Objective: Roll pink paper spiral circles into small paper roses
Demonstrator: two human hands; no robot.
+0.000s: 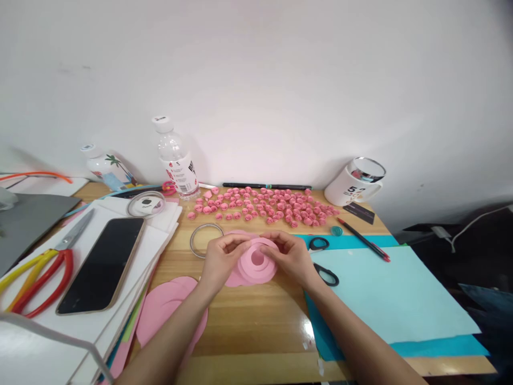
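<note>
Between my two hands is a pink paper spiral (256, 271), coiled loosely with a round hollow in its middle. My left hand (225, 258) pinches its left edge, thumb and forefinger closed on the paper. On the opposite side my right hand (292, 256) grips the upper right rim the same way. Under and behind the spiral lies another flat pink paper piece (232, 279). More pink paper rounds (170, 305) lie beneath my left forearm. A metal ring (193, 247) rests just left of my left hand.
Many small pink paper rolls (260, 206) spread along the back. Scissors with black handles (326, 275) lie right, on blue paper sheets (385, 294). A phone (104, 264) and red-yellow scissors (60, 267) lie left on papers. A bottle (178, 166) and a mug (350, 184) stand behind.
</note>
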